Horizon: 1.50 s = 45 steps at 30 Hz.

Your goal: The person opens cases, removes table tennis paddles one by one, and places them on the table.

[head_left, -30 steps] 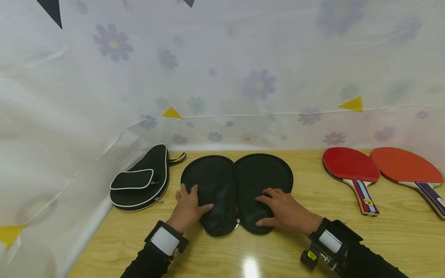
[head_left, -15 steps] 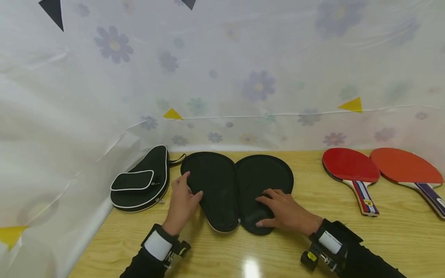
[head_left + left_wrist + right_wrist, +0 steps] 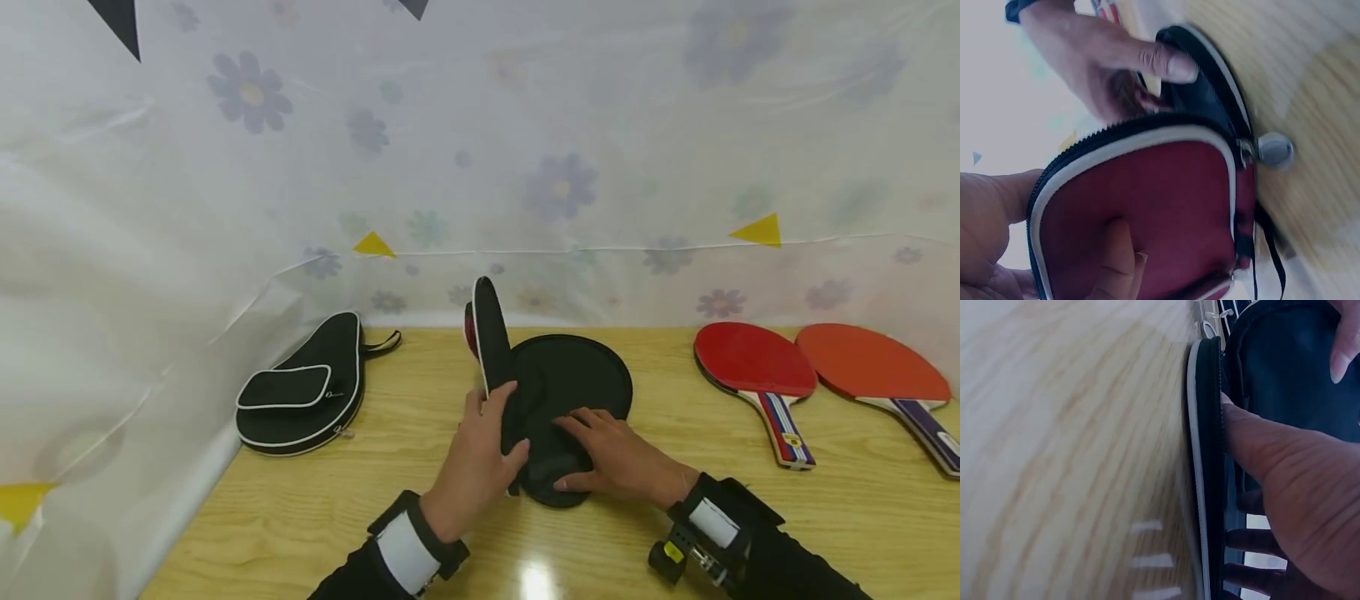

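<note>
A table tennis paddle case (image 3: 577,367) lies unzipped, its black lining showing. Its left half (image 3: 491,325) stands nearly upright on edge. My left hand (image 3: 472,467) holds that half by its near edge, thumb on the lining and fingers on the dark red outside (image 3: 1166,181) seen in the left wrist view. White piping and a zipper run round the rim, with a metal zipper pull (image 3: 1275,150) near the hinge. My right hand (image 3: 618,454) rests on the flat right half, fingers spread over the lining; its thumb lies at the zipped rim (image 3: 1207,469) in the right wrist view.
A black paddle case with white piping (image 3: 300,425) and a wrist loop lies at the left. Two table tennis paddles, one red (image 3: 750,358) and one orange-red (image 3: 870,358), lie at the right. A flowered white sheet (image 3: 555,275) hangs behind the wooden table (image 3: 300,533).
My left hand has lifted the case's left half from lying flat to nearly upright, moving rightward with it. The right hand stays where it was on the right half.
</note>
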### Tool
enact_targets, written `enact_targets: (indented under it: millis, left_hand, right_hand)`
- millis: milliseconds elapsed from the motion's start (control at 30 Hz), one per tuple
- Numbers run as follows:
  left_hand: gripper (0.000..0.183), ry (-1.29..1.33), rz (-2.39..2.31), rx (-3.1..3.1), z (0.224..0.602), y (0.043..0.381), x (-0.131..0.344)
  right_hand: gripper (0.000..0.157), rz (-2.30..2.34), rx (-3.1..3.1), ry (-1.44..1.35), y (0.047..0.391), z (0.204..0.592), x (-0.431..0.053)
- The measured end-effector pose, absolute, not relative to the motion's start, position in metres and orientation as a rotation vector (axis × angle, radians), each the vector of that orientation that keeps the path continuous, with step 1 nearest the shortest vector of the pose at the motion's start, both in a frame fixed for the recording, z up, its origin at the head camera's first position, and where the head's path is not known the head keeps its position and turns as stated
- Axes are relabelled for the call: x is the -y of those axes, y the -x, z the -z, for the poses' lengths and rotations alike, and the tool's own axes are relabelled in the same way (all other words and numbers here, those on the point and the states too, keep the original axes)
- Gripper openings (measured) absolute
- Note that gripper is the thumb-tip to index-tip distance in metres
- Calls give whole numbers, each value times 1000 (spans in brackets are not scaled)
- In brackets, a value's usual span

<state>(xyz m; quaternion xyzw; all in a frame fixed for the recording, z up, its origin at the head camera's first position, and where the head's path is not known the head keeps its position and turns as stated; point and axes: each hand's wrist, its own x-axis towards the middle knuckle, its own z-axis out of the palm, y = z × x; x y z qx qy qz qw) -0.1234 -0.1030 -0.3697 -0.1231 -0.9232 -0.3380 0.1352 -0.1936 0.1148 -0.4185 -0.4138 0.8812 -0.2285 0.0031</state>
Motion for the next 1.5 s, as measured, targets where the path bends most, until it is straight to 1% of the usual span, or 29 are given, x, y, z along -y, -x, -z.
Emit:
enact_targets:
  millis: [133,300,433,567,700,800,933,1033,1133,1333,1400,1500]
  left_hand:
    - [68,442,946,2688,373,125,90]
    - [67,485,967,2743,376,130,77]
    - [65,505,973,2798,381,134,66]
    - [64,512,911,2869,387,139,55]
    - [64,527,803,2929,392,141,44]
    - [66,544,718,2992,395,141,40]
    - [68,596,632,3098,396,140,38]
    - [72,650,572,3157,395,140,38]
    - [71,700,453,3186,395,139,39]
    - [52,757,124,3131,397,135,40]
    - [49,764,53,3104,397,133,40]
    - [47,788,-8,3060,397,131,39]
  right_hand:
    - [74,686,-2775,1315,195,420,-116]
    - [71,670,-2780,1321,197,422,-119]
    - [63,699,-2761,1249,198,421,-123]
    - [49,750,-2888,1125,200,417,-129]
    - [42,898,-3126,850,204,409,-134]
    - [43,1053,-3187,660,208,402,-136]
    - [45,1137,-3188,565,210,400,-135]
    - [45,1129,-3196,573,212,401,-135]
    - [45,1107,-3172,651,217,401,-133]
    - [55,889,-3095,923,239,407,-126]
    - [55,795,-3078,986,246,411,-124]
    - [51,701,-3047,1001,251,416,-123]
